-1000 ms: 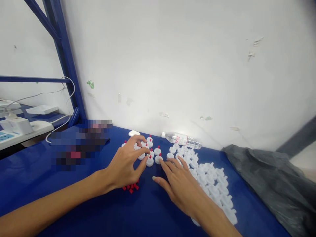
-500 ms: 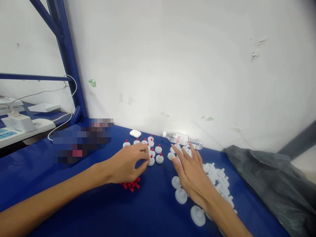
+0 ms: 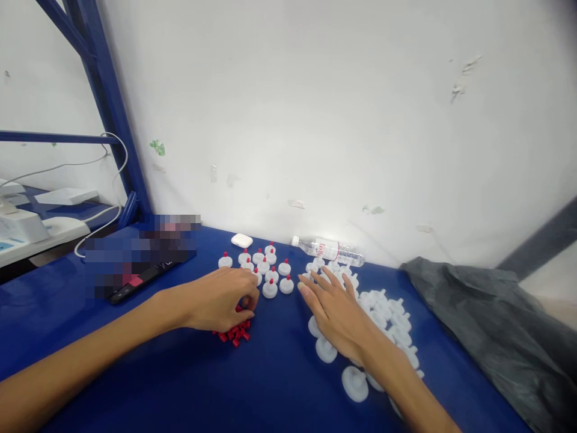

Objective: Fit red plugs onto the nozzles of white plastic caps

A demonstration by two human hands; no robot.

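Observation:
My left hand (image 3: 225, 299) is curled down over a small pile of red caps (image 3: 235, 335), thumb and fingers bent toward each other. Whatever lies between those fingertips is mostly hidden. Beyond it stand several white round lids with red tips (image 3: 270, 289), upright in a loose group. My right hand (image 3: 336, 310) is spread palm down over the white spouted lids (image 3: 355, 385), its fingers apart and the fingertips among the far ones. Part of that spread of lids is covered by the hand and forearm; some near ones lie tilted.
A clear plastic bottle (image 3: 331, 249) lies along the wall behind the lids, with a white case (image 3: 242, 240) to its left. Dark grey sheeting (image 3: 487, 325) covers the right side of the blue table (image 3: 270, 385). A dark, partly blurred object (image 3: 153, 273) lies at left.
My left hand has drawn back from the red-tipped lids to the red pile, its fingers curling. My right hand has moved right and up over the plain white lids, uncovering near ones.

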